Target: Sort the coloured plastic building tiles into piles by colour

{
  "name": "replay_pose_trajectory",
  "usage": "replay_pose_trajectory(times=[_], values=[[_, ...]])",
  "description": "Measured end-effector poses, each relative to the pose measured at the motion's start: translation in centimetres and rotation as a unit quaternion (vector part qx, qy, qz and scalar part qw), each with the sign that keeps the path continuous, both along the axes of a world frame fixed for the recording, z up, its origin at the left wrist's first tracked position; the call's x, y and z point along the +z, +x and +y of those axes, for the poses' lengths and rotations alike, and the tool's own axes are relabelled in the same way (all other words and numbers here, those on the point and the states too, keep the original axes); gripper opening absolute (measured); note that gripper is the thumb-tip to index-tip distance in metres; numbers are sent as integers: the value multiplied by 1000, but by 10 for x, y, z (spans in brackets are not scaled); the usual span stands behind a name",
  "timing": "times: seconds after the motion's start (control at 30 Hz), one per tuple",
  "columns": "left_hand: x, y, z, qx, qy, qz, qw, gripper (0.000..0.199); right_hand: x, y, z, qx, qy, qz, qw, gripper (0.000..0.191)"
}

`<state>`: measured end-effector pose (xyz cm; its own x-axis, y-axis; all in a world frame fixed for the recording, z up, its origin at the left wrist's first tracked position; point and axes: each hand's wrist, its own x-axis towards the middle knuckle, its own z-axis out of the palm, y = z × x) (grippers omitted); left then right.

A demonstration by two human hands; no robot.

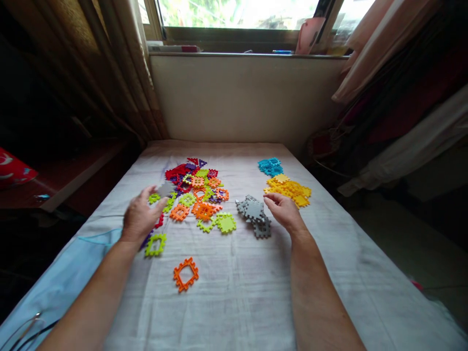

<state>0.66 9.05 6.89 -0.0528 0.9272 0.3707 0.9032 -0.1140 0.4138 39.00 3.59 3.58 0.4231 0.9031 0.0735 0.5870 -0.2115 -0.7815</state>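
Note:
My left hand (141,214) is closed on a grey building tile (165,188), held by thumb and fingers over the left edge of a mixed pile. That pile has red tiles (179,171), orange tiles (203,210), lime green tiles (225,223) and a few purple ones. My right hand (283,209) hovers just right of a grey tile heap (252,208), its fingers curled together; whether anything is between them is hidden. Behind it lie a yellow tile heap (290,189) and a blue tile heap (269,166). One orange square frame (186,274) lies alone nearer me.
A pale sheet (234,302) covers the work surface. Light blue cloth (91,263) lies along its left side, with cables (31,324) at the near corner. A wall and window sill (234,55) with a pink cup (309,36) stand behind. Curtains and hanging clothes flank both sides.

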Motion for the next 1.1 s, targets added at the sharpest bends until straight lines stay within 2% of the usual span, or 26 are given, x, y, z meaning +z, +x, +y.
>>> replay_pose_trajectory(times=[0.1, 0.17, 0.23, 0.3, 0.43, 0.6, 0.7, 0.77, 0.9, 1.0, 1.1], values=[[-2, 75, -23, -192, 26, -34, 980, 48, 3, 0, 0, -1, 23, 20, 1000, 29], [-9, 120, -33, -259, 22, -45, 965, 48, 3, 2, 0, -1, 39, 38, 998, 30], [-17, 154, -39, -291, 13, -51, 955, 52, 2, 4, 0, -5, 53, 57, 997, 31], [-24, 177, -39, -308, 5, -49, 950, 53, -1, 6, 1, -9, 63, 69, 996, 31], [-34, 198, -33, -314, -22, -24, 949, 54, -6, 6, 2, -8, 62, 73, 995, 26], [-39, 198, -31, -320, -37, -7, 947, 61, -5, 1, 4, 4, 66, 54, 996, 24], [-43, 179, -39, -306, -21, 6, 952, 62, -1, -9, 4, 24, 77, 14, 997, 34], [-48, 159, -47, -291, -11, 32, 956, 61, 1, -21, -1, 52, 108, -49, 992, 46], [-62, 119, -66, -278, 0, 86, 957, 59, -7, -42, -24, 139, 149, -237, 950, 62], [-72, 104, -76, -268, 16, 95, 959, 53, -23, -50, -39, 194, 110, -329, 918, 60], [-79, 99, -78, -252, 43, 81, 963, 47, -36, -51, -37, 194, 75, -358, 910, 53]])
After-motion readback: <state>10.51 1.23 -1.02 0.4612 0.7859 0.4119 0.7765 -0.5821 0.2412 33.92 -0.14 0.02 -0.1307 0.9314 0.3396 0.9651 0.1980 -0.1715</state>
